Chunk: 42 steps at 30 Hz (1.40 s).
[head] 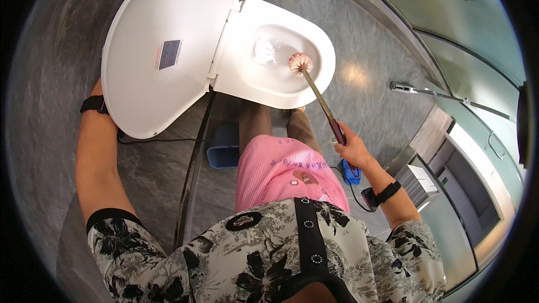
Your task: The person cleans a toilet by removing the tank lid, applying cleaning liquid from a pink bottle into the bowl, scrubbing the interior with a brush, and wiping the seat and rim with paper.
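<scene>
My right hand grips the dark red handle of a toilet brush. Its round bristle head, pale with reddish tips, is over the front inner side of the white toilet bowl. Water glints at the bottom of the bowl. The toilet seat lies down on the rim, while the white lid is raised and bears a printed sticker. Only a sliver of my left hand shows at the lid's outer edge; the rest is hidden behind it, so its grip is not visible.
A blue bin stands near my legs. A blue cloth-like item is beyond my right hand. A long-handled mop or squeegee leans by the glass partition at right. A black cable runs below the lid.
</scene>
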Each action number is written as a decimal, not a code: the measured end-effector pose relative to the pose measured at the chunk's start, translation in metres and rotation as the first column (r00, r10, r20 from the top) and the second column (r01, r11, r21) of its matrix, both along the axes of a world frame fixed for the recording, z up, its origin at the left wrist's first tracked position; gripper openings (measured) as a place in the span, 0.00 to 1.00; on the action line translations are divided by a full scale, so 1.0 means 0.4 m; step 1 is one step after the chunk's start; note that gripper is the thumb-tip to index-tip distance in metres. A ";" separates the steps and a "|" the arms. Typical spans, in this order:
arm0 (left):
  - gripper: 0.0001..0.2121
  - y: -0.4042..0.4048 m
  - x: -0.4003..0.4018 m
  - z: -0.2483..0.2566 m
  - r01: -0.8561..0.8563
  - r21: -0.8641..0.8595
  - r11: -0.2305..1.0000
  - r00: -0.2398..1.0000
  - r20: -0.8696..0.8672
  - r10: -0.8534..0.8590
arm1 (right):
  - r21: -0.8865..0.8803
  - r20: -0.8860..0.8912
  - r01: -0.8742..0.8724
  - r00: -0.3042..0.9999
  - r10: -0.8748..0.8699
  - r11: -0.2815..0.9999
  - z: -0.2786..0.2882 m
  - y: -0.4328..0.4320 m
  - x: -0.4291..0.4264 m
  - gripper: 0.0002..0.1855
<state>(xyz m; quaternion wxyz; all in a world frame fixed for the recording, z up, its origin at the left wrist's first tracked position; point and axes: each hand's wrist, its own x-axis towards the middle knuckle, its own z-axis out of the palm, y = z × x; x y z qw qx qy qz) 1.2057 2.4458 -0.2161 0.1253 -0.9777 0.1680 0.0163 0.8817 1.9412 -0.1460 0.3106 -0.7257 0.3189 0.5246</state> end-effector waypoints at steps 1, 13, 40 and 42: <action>0.13 0.000 -0.001 -0.001 -0.002 0.003 1.000 1.000 0.000 0.002 | -0.001 0.001 -0.001 1.000 0.001 1.000 0.005 0.001 0.002 0.38; 0.13 0.029 0.008 -0.003 -0.006 -0.004 1.000 1.000 0.002 0.006 | 0.013 -0.028 0.116 0.993 -0.115 0.993 0.006 0.002 0.043 0.39; 0.15 -0.156 -0.346 0.436 -0.465 -0.847 0.257 0.605 -0.092 0.791 | -0.039 0.310 -0.349 0.887 0.343 0.936 -0.095 -0.131 0.025 0.28; 0.12 -0.230 -0.437 0.298 -0.357 -0.934 0.020 0.715 -0.259 0.650 | -0.128 0.449 -0.454 0.766 0.460 0.882 -0.150 -0.230 -0.014 0.28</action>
